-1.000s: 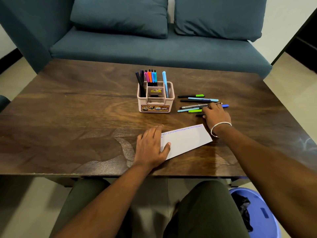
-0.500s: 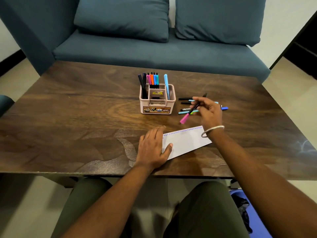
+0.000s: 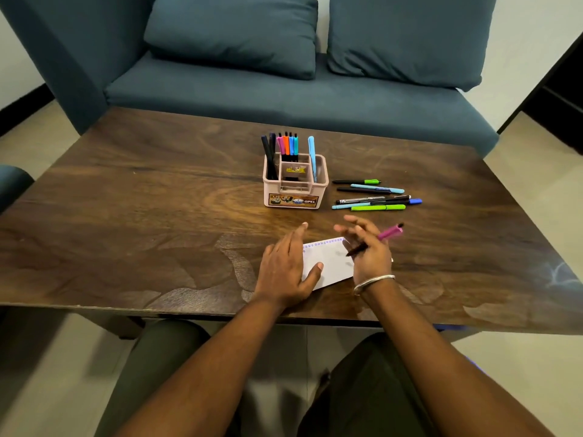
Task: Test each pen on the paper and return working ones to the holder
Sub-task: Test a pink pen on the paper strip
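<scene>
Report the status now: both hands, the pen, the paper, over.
Left hand flat on paper. Right hand holds pink-capped pen over it, cap still on. Holder beyond, nothing in the way.

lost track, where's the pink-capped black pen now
Head view: the pink-capped black pen is in the right hand, over the white paper's right end, near the loose pens.

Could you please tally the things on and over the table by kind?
Pens standing in the holder: about 7
Loose pens on the table: about 7
Pink-capped pen in the right hand: 1
Holder: 1
Paper under the left hand: 1
Total: about 17
</scene>
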